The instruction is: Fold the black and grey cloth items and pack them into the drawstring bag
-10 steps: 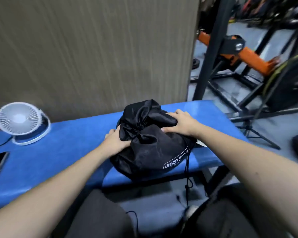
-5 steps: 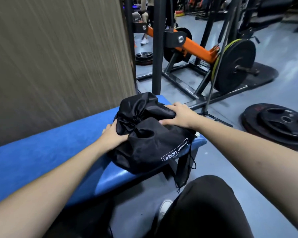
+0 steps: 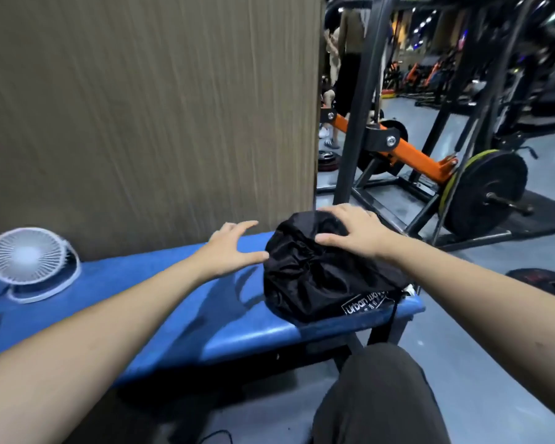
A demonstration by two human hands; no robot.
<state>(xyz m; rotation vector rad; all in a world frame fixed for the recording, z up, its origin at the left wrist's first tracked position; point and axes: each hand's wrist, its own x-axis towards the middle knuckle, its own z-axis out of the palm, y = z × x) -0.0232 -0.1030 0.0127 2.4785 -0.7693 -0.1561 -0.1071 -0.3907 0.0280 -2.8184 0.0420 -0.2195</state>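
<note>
The full black drawstring bag (image 3: 327, 270) sits at the blue tabletop's (image 3: 180, 302) right end. The right hand (image 3: 353, 232) rests spread on its top; the left hand (image 3: 231, 248), fingers splayed, thumb touching, holds nothing at its 9 o'clock.

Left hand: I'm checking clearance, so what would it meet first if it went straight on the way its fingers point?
Probably the black drawstring bag: the left hand is open, fingers aimed right, its thumb nearly touching the bag's side.
</note>
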